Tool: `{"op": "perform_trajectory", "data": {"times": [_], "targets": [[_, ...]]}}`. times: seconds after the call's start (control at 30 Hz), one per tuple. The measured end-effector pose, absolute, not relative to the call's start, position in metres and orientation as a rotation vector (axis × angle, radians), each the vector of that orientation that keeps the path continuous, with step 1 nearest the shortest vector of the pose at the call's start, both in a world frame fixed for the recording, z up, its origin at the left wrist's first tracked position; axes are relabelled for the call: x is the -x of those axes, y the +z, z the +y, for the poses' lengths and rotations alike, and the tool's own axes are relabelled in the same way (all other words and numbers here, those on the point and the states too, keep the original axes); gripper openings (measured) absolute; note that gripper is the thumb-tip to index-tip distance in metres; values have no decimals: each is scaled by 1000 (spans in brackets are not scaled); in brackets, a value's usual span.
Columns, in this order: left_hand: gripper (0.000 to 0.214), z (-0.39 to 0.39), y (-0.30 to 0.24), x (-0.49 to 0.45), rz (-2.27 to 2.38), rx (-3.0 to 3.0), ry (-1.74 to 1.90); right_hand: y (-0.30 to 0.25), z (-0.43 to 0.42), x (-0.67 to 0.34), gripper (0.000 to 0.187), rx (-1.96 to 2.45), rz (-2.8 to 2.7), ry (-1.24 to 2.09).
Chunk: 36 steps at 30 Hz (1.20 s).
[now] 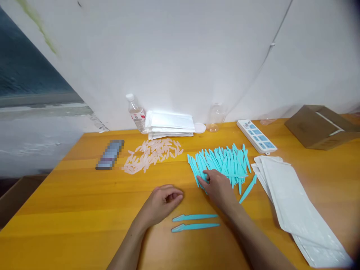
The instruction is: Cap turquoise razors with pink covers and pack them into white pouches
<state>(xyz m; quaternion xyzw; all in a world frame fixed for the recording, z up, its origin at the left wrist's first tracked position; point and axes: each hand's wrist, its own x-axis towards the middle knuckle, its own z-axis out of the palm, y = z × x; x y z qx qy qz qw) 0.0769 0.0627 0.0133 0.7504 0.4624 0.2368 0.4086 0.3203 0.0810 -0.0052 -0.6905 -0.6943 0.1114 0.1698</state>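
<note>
Many turquoise eyebrow razors (232, 163) overlap beneath our right hand (220, 185), thumb and forefinger parted; we should pinch just one, our left hand (162, 203) loosely curled, seemingly empty.

The wall (168, 56) is bright, right corners dark.

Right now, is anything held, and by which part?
Left hand: nothing visibly held. Right hand: at the teal pieces; whether it grips one cannot be told.

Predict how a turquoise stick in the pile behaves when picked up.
Probably stiff: the turquoise sticks look straight, unbent. Likely light: they're slim and plastic-looking. One might drag neighbours, since many overlap.
</note>
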Motion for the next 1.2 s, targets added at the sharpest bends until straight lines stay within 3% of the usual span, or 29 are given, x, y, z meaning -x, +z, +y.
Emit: {"op": "perform_trajectory", "data": {"times": [0.23, 0.37, 0.47, 0.57, 0.7, 0.9, 1.2], "targets": [[27, 85, -7, -64, 1322, -1921, 797, 1, 85, -311, 33, 2009, -1948, 415], [26, 127, -4, -66, 1507, -2263, 867, 11, 83, -319, 27, 1923, -1784, 452], [32, 164, 2, -72, 1566, -2600, 723, 15, 79, -329, 23, 1708, -1637, 898], [24, 183, 5, -78, 1555, -2760, 524, 15, 74, -338, 27, 1459, -1490, 1438], [23, 170, 1, -77, 1512, -2767, 428, 15, 71, -340, 26, 1466, -1602, 1460], [26, 114, -3, -64, 1439, -2439, 630, 17, 68, -331, 30, 1535, -1834, 1338], [38, 69, -2, -44, 1287, -1288, 850, 15, 65, -331, 31, 1403, -1933, 1377]]}}
